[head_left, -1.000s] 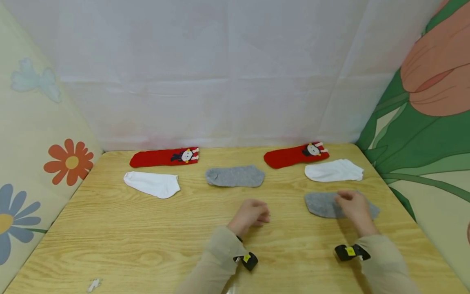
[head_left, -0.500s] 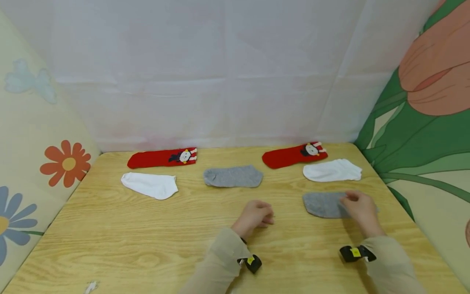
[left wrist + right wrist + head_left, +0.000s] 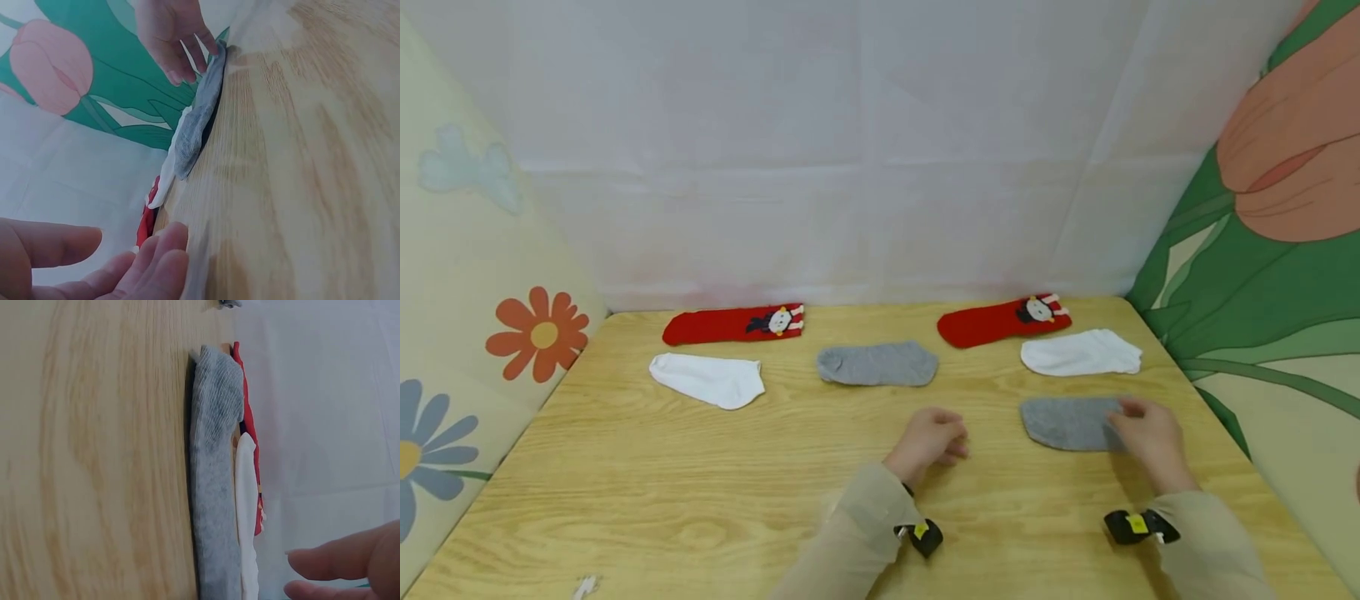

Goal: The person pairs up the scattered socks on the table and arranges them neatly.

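One flat gray fabric ankle sock [image 3: 1063, 423] on wood-grain table [image 3: 700, 483]. Right hand [image 3: 1153, 437] over its right end, fingers loose, contact unclear. Left hand [image 3: 927, 442] left of the gray sock, thumb and fingers apart. Behind the gray sock: white fabric ankle sock [image 3: 1078, 352], then red fabric sock [image 3: 977, 327] with cartoon face.

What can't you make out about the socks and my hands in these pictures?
Head view: the right end of the right gray sock, hidden by the right hand.
Right wrist view: the right gray sock's lower end, cut off by the bottom edge.
Left wrist view: part of the left hand, cut off by the left and bottom edges.
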`<state>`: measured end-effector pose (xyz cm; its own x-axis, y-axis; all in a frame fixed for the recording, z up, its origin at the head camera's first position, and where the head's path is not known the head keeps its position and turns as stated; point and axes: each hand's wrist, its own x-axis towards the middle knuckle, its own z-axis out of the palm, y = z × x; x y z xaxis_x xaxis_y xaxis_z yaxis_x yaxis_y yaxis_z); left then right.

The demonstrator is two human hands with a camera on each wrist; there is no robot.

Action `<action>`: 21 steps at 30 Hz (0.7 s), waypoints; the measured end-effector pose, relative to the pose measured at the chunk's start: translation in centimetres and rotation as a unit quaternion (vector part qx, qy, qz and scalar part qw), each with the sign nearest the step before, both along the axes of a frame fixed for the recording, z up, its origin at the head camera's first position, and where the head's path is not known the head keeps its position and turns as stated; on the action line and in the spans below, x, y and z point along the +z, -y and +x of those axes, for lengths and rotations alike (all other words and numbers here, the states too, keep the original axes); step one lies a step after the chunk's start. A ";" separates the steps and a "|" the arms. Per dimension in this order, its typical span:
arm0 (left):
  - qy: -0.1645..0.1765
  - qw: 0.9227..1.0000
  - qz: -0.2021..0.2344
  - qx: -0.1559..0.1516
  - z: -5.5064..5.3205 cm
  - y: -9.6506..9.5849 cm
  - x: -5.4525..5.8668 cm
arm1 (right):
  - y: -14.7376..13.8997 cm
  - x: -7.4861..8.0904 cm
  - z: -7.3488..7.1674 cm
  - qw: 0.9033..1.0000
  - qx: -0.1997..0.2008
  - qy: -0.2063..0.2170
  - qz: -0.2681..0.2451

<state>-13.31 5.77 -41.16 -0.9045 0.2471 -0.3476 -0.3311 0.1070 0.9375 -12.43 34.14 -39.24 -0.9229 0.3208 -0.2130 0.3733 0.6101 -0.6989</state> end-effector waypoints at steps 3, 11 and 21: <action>0.002 1.000 -0.001 -0.001 -0.2 -0.3 0.1 | -0.3 -0.1 -0.1 1.000 -0.003 -0.009 0.011; -0.002 1.000 -0.002 -0.015 -0.4 -1.0 -0.2 | -1.0 -0.2 -0.1 1.000 -0.010 -0.005 0.024; 0.002 1.000 -0.001 -0.015 -0.3 -1.8 -0.2 | -1.9 -0.2 -0.1 0.999 -0.016 -0.001 0.037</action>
